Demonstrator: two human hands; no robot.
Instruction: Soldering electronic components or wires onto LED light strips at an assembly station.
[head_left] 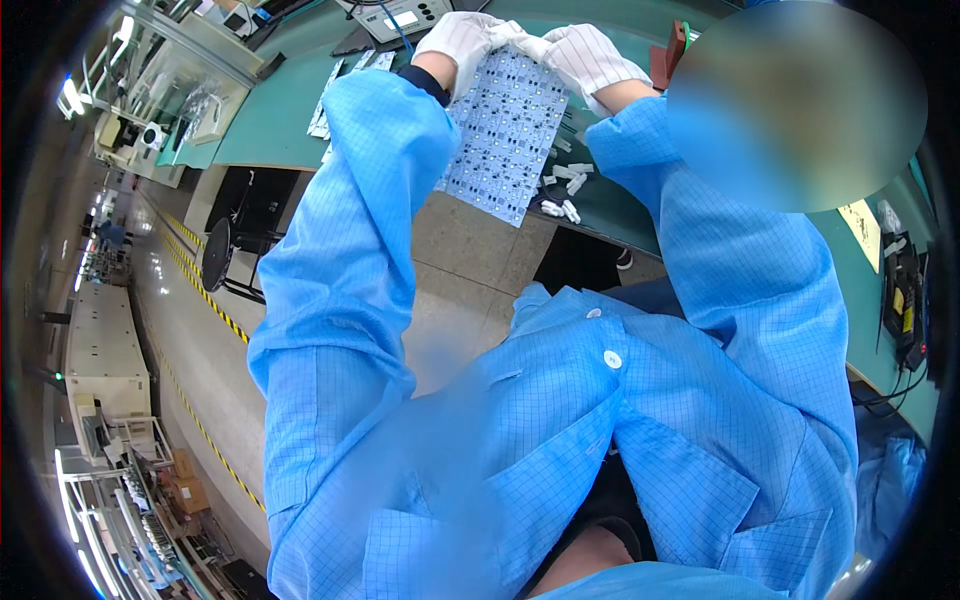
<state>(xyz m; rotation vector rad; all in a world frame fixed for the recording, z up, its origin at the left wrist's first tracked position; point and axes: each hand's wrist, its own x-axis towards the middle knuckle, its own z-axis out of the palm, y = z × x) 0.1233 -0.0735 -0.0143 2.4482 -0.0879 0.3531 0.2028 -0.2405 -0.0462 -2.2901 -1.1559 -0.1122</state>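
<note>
A white circuit board panel (510, 135), dotted with rows of small components, slants over the near edge of the green bench. My left hand (460, 45), in a white striped glove, is closed at the panel's far left edge. Beside it, my right hand (585, 60), gloved alike, is closed at the far edge too. The fingertips of both hands come together there, and their exact grip is partly hidden. Several small white plastic pieces (570, 180) lie on the bench to the right of the panel.
More narrow white boards (330, 95) lie left of my left sleeve. Behind my hands stands a grey instrument with a display (400, 20). A brown block (665, 62) is to the right. A round black stool (216, 255) stands on the floor at left. Blur hides the upper right.
</note>
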